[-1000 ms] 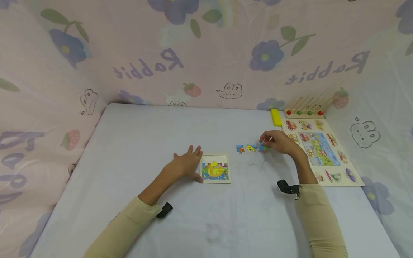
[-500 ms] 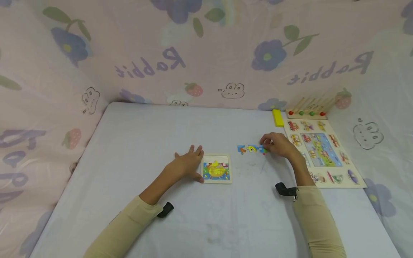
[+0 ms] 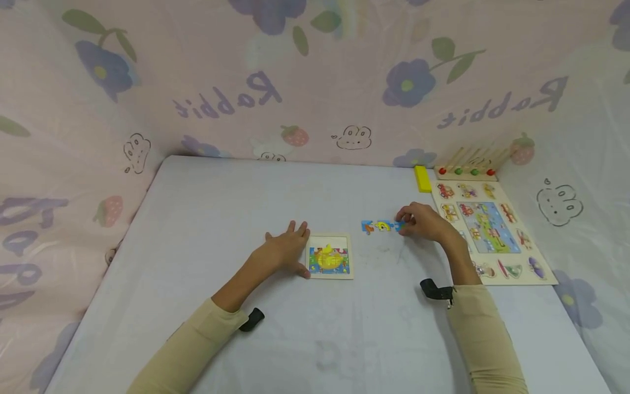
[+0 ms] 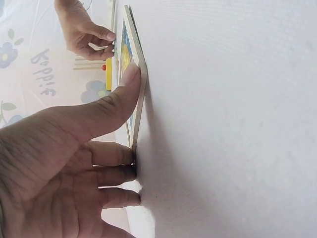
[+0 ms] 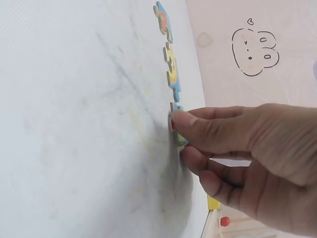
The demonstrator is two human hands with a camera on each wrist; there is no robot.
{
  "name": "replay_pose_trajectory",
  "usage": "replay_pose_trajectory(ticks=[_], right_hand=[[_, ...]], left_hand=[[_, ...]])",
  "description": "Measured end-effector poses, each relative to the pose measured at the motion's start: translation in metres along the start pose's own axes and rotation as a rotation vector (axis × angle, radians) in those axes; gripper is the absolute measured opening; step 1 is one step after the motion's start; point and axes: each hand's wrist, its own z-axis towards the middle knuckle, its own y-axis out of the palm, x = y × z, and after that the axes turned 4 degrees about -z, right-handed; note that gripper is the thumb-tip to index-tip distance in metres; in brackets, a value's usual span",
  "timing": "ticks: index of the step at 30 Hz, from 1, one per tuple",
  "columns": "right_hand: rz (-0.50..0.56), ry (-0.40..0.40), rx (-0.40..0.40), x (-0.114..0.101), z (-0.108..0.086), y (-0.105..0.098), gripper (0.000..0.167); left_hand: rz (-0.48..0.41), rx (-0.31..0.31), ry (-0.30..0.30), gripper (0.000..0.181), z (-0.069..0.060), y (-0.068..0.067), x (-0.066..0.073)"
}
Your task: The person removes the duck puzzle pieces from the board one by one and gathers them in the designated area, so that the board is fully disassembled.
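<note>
My left hand lies with spread fingers at the left side of a small wooden jigsaw tray. In the left wrist view the thumb rests on the tray's rim, and the straight fingers touch the tabletop by its side. A yellow duck picture fills the tray's lower part; its top strip is bare. Right of the tray, my right hand pinches a jigsaw piece between thumb and fingers, low at the table. Two other pieces, one yellow and blue, one orange and blue, line up beside it.
A large wooden picture board lies at the right, partly behind my right arm. Behind it stands a wooden rack with red and green beads and sticks. A yellow block is beside them. Printed curtains border the table.
My right hand has shifted slightly toward the two loose pieces, and the piece in it sits nearer to them. My left hand and the tray stay in place.
</note>
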Motion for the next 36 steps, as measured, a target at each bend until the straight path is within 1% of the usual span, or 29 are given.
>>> replay_pose_trajectory(ticks=[7, 14, 20, 26, 29, 32, 34, 36], right_hand=[[-0.042, -0.009, 0.031, 0.000, 0.000, 0.000, 0.022], [-0.051, 0.016, -0.013, -0.004, 0.002, -0.001, 0.031], [-0.050, 0.027, -0.016, -0.005, 0.003, -0.002, 0.031], [-0.053, 0.050, -0.031, -0.005, 0.003, -0.002, 0.036], [-0.057, 0.069, -0.022, -0.010, 0.004, -0.002, 0.039], [-0.076, 0.066, 0.011, -0.021, 0.003, -0.001, 0.041], [-0.090, 0.053, 0.042, -0.030, 0.002, -0.001, 0.041], [-0.105, 0.009, 0.077, -0.041, 0.001, 0.000, 0.040]], left_hand=[[0.006, -0.001, -0.002, 0.111, 0.000, -0.001, 0.000], [0.007, -0.008, -0.003, 0.112, -0.001, -0.002, 0.001], [0.007, -0.004, -0.006, 0.112, 0.000, -0.001, 0.001], [-0.001, -0.008, -0.005, 0.113, 0.000, -0.001, 0.000], [-0.003, -0.007, -0.004, 0.112, 0.001, -0.001, 0.000], [-0.003, -0.012, -0.007, 0.111, 0.001, -0.001, 0.000], [-0.004, -0.014, -0.007, 0.110, 0.001, -0.002, -0.001], [-0.009, -0.013, -0.009, 0.108, 0.001, -0.002, 0.000]])
